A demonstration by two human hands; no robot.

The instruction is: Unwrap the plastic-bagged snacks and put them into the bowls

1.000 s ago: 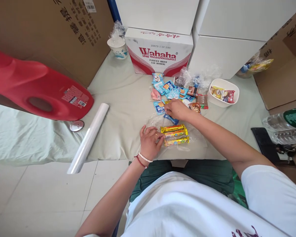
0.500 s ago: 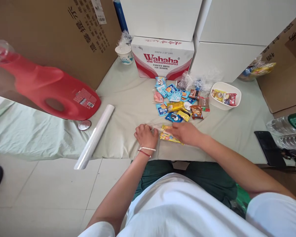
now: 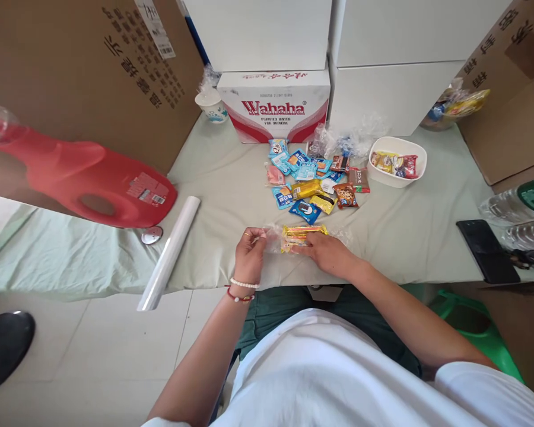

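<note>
Near the table's front edge lie yellow snack packets (image 3: 292,232) side by side in clear plastic wrap (image 3: 273,238). My left hand (image 3: 250,249), with a ring and bracelets, pinches the wrap's gathered left end. From the other side my right hand (image 3: 327,252) holds the packets down, its fingers across their front part. More of the wrap (image 3: 343,237) sticks out crumpled to the right. Just behind the packets is a loose pile of small wrapped snacks: blue packets (image 3: 305,171), yellow ones (image 3: 306,189) and brown ones (image 3: 346,195).
A white bowl (image 3: 374,173) holding snacks stands at the back right, beside crumpled plastic (image 3: 369,131). To the left are a film roll (image 3: 171,252), a round lid (image 3: 152,235) and a red jug (image 3: 75,172). A phone (image 3: 487,252) and bottles (image 3: 529,231) lie right; a Wahaba-style red-and-white carton (image 3: 273,110) stands behind.
My left hand has turned from lying over the wrap to pinching its left end, now bunched up. My right hand has settled lower over the packets. The camera view has shifted slightly.
</note>
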